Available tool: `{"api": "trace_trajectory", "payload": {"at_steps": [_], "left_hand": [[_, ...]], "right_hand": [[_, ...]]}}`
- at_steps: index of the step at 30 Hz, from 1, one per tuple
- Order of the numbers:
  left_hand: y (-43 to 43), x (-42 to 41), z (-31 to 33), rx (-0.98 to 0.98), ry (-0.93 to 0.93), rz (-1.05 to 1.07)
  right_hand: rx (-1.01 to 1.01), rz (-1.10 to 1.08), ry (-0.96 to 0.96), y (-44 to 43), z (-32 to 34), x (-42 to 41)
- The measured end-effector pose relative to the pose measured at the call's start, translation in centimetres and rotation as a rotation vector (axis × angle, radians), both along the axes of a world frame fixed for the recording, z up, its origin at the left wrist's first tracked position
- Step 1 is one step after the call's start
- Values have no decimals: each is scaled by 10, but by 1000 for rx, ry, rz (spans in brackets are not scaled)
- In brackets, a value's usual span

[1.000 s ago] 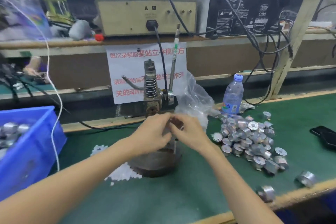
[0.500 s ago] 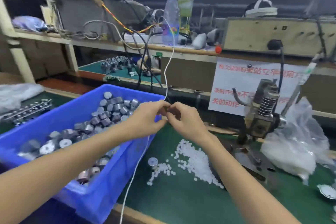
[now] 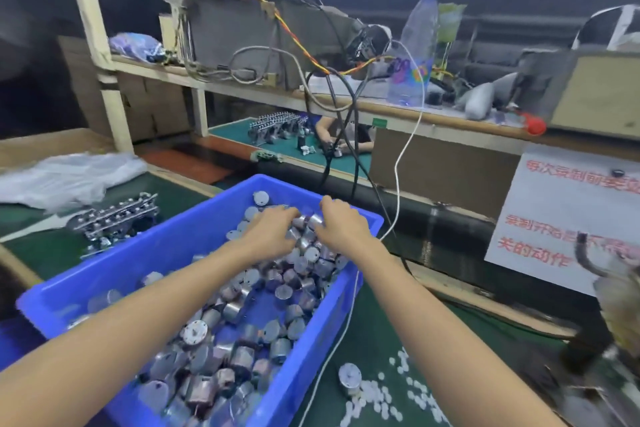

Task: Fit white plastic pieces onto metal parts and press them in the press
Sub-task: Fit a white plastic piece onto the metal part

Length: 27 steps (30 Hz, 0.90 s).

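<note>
- Two hands reach into the far end of the bin, close under its far rim.
- The left hand has its fingers bent down into the metal parts; I cannot tell whether it grips one.
- The right hand, just beside it, is bent onto the pile the same way; its hold is unclear too.
- White pieces lie scattered on the mat right of the bin, with a lone part standing among them.
- A cable runs along the bin's right wall.
- The press, blurred, sits at the right edge, well apart from the hands.
</note>
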<state>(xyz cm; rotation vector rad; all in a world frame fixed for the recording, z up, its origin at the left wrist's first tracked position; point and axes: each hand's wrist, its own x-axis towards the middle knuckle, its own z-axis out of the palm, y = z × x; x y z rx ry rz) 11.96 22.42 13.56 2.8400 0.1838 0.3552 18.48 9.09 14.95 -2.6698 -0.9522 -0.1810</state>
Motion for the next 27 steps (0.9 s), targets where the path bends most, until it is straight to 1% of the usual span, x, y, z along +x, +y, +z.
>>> {"api": "trace_trajectory", "payload": {"at_steps": [4, 6, 11, 16, 18, 20, 24, 27], "left_hand": [[-2, 41, -16, -45, 59, 64], [-6, 58, -24, -52, 66, 55], [-10, 79, -37, -202, -112, 63], [-9, 76, -40, -232, -143, 31], [-10, 73, -38, -253, -189, 49], [-10, 70, -33, -317, -270, 66], [-25, 57, -12, -454, -403, 65], [-51, 42, 3, -516, -473, 12]], "right_hand": [[-114, -59, 55, 18, -10, 28], [-126, -64, 59, 25, -15, 37], [-64, -83, 13, 31, -20, 47], [33, -109, 79, 29, -22, 46], [90, -109, 116, 27, -21, 43], [183, -98, 159, 25, -17, 39], [449, -72, 306, 12, -6, 26], [610, -106, 340, -11, 2, 12]]}}
